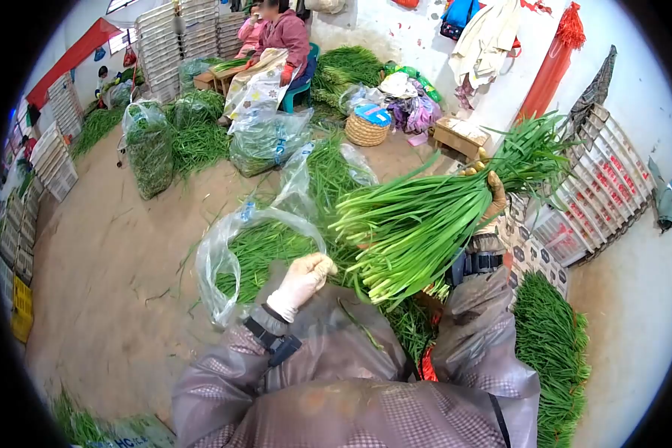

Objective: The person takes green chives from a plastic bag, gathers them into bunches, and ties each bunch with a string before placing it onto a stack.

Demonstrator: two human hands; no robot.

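My right hand (489,196), in a stained glove, is wrapped round a large bunch of garlic chives (418,224) and holds it up at the right. The pale stem ends point down and toward me; the dark leaf tips fan out past the hand at the upper right. My left hand (306,280), in a whitish glove, is closed in front of my apron, apart from the bunch. Whatever may be between its fingers is hidden. Beside it an open clear plastic bag (218,287) holds loose chives (269,257). A loose leaf lies on my apron (343,332).
Neatly laid chives (549,358) lie along my right side. White plastic crates (593,187) lean on the right wall. Ahead are filled bags (148,149), a woven basket (367,131), a wooden stool (461,137) and a seated person (285,41). Scattered leaves dot the floor (119,261).
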